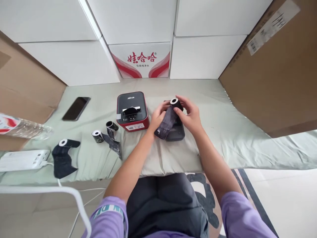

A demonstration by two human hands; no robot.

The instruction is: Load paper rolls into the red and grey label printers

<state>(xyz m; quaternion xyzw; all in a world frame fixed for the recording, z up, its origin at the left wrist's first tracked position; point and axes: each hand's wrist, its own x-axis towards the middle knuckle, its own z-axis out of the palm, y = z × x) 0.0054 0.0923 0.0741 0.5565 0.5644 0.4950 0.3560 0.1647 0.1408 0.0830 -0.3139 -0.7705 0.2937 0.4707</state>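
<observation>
Grip of the right hand (190, 114) is closed, thumb and fingers pinching a black roll (178, 105) over the dark device (177, 135); whether the left hand (156, 116), set against the other side, pinches anything we cannot tell. We judge the handling unfinished: a strip (166, 123) hangs unwound, but the roll is held up, not laid down. To the left we note a red-and-black printer (132, 110), then a white-cored roll (97, 137) on the counter (223, 145).

Phone (76, 108), plastic bottle (29, 129), cardboard box (277, 76)
</observation>
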